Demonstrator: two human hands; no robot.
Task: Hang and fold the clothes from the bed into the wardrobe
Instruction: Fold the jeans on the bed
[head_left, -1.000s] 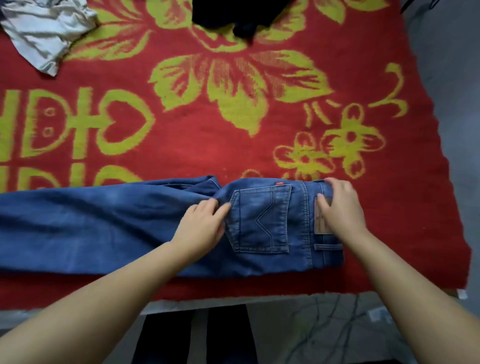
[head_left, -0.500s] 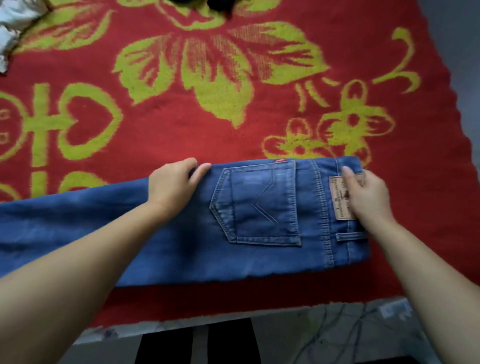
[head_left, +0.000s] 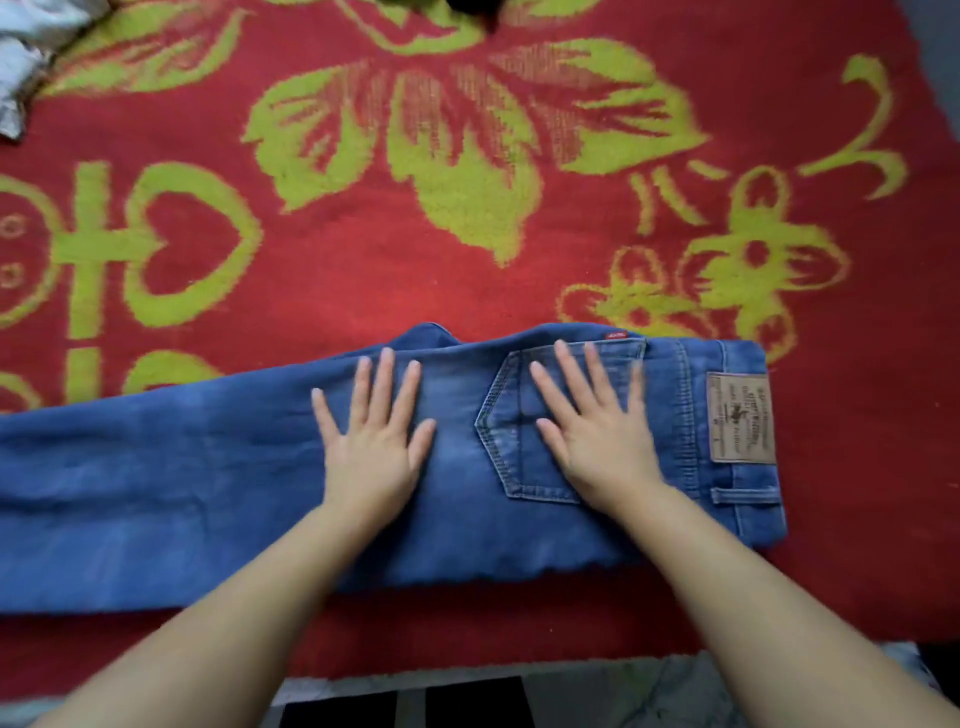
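I see both palms flat on the jeans (head_left: 234, 493) atop the red bedspread (head_left: 363, 280): left hand (head_left: 376, 441) beside the back pocket (head_left: 511, 415), right hand (head_left: 597, 441) on it.

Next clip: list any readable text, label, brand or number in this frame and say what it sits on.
Tan patch on the waistband of the blue denim jeans: printed lines, too blurred to read.
Small red tab at the back pocket's top edge: too small to read.
Red blanket with yellow-green pattern: ornamental shapes only; no readable text.

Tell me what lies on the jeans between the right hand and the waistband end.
In the head view, between the right hand and that end of the jeans sits the tan brand patch, above a belt loop.
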